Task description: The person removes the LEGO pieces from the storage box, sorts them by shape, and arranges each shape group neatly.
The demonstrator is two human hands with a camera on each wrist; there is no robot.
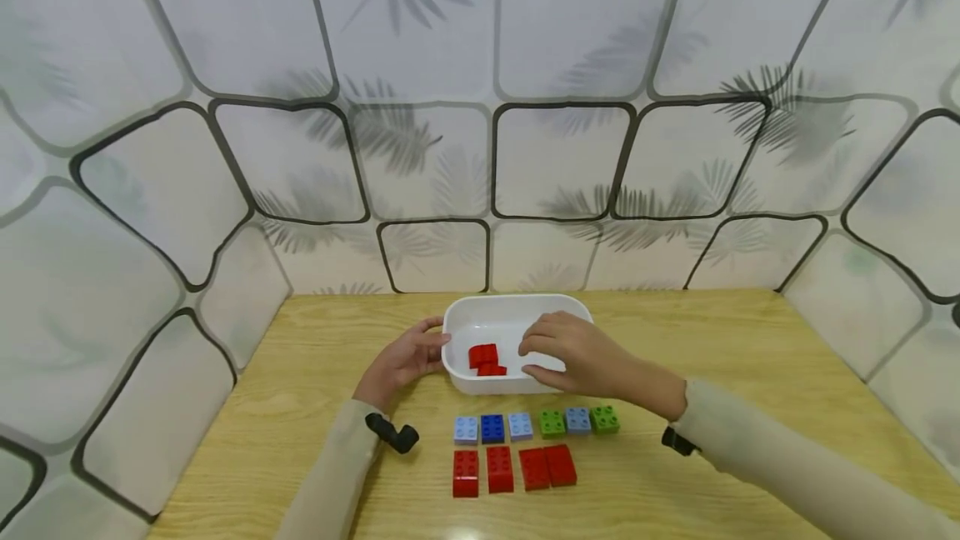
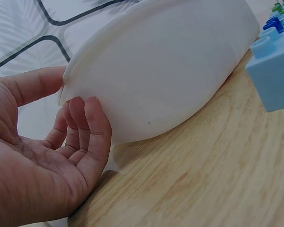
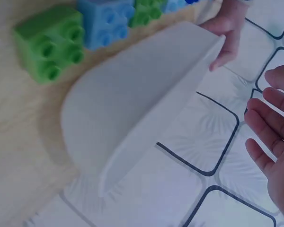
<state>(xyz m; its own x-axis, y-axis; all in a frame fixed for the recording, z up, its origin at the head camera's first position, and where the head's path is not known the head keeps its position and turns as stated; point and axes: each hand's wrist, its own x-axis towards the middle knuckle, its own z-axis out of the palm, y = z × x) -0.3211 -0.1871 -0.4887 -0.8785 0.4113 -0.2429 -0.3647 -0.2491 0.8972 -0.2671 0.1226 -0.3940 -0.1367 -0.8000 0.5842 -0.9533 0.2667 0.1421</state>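
Observation:
A white plastic tub (image 1: 491, 387) stands on the table with a few red toy bricks (image 1: 483, 355) in its left part. My left hand (image 1: 403, 365) grips the tub's left end; in the left wrist view the thumb lies on the rim and the curled fingers (image 2: 98, 127) are against the outer wall below it. Over the tub's right side hovers my right hand (image 1: 573, 357), fingers relaxed and apart. In the right wrist view this hand (image 3: 277, 125) shows nothing between its fingers, beyond the tub's rim (image 3: 146, 113).
In front of the tub runs a row of studded bricks: light blue (image 1: 466, 430), dark blue (image 1: 492, 428), and green (image 1: 551, 422) among them. Nearer lies a row of several red bricks (image 1: 466, 473). A patterned curtain (image 1: 562, 157) borders the wooden table (image 1: 697, 340) behind.

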